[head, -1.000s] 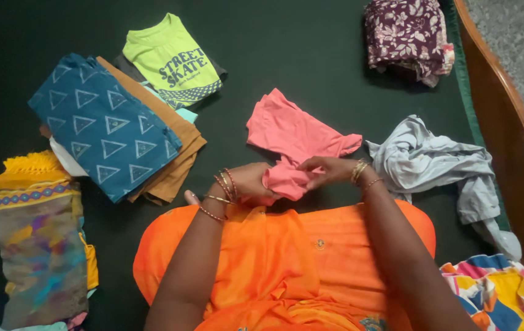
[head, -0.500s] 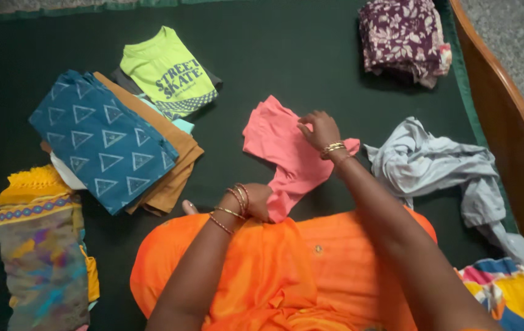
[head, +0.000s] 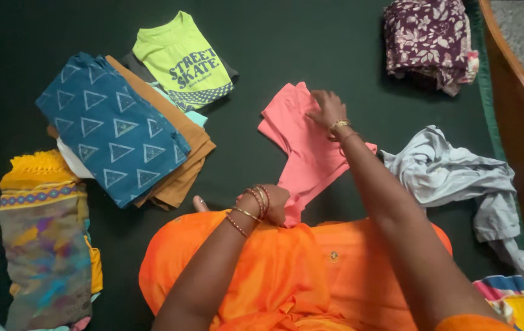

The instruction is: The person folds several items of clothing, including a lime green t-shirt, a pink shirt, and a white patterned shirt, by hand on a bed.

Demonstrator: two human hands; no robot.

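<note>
Here, a pink cotton garment [head: 303, 150] lies stretched across the middle of a dark green bed sheet [head: 311, 43]. The left hand [head: 272, 204] grips its near end in a closed fist at the sheet's near edge. The right hand [head: 327, 109] presses down on its far end, fingers spread. A crumpled grey garment [head: 458, 178] lies near the right edge.

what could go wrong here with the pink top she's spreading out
The pink top lies stretched between the right hand at its far end and the left hand gripping its near end, so a hard pull might bunch it again. The crumpled grey garment sits close beside the right arm and could get dragged along. The stacked folded clothes nearby could be nudged askew.
</note>
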